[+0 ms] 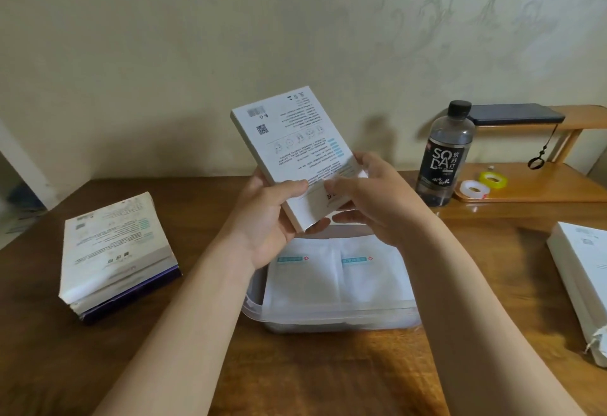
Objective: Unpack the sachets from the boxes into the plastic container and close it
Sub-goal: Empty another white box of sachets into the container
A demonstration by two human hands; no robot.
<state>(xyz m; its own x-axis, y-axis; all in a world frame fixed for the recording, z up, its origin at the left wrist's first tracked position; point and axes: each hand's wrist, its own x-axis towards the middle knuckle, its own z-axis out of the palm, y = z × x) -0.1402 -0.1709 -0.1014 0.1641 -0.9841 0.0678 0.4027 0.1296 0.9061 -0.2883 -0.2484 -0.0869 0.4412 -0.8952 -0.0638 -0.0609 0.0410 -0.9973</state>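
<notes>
I held the box point(292, 139) over the open plastic container point(328, 313).
Nearest me, a stretch of surface point(312, 376) fronted the container, sachets point(305, 281) lying flat inside; a left stack point(108, 251) and a right stack point(581, 271) of boxes sat well apart from it. Above its far rim my left grip point(266, 218) clasped the tilted box's lower end, my right grip point(371, 198) holding that same end; a bottle point(443, 159) stood beyond.
</notes>
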